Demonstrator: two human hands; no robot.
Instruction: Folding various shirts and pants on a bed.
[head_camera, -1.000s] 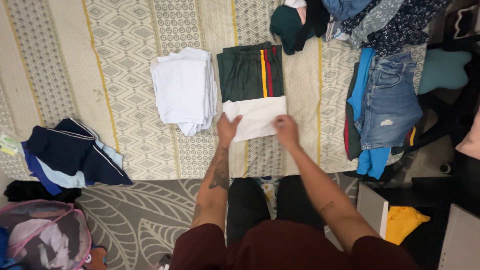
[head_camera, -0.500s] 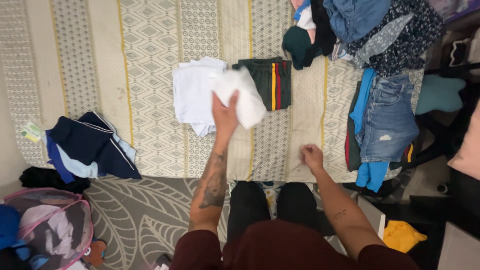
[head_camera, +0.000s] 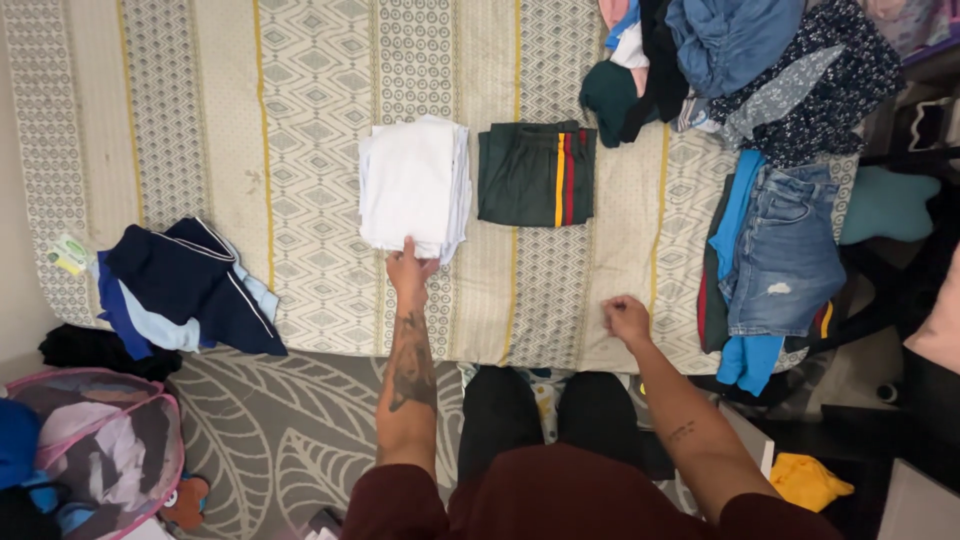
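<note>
My left hand (head_camera: 408, 268) touches the near edge of a stack of folded white cloths (head_camera: 413, 185) lying on the patterned bed cover (head_camera: 300, 120). Its fingers rest on the stack's lower edge, seemingly flat rather than gripping. To the right of the stack lies a folded dark green garment with red and yellow stripes (head_camera: 536, 173). My right hand (head_camera: 626, 316) rests near the bed's front edge in a loose fist, holding nothing.
A pile of mixed clothes (head_camera: 740, 60) fills the far right, with blue jeans (head_camera: 785, 245) below it. A navy and light blue garment (head_camera: 180, 285) lies at the left. A pink mesh laundry basket (head_camera: 100, 450) stands on the leaf-patterned floor rug.
The folded white piece moved from in front of the green garment, lifted by my left hand, onto the white stack. My right hand let go and drew back to the bed's edge.
</note>
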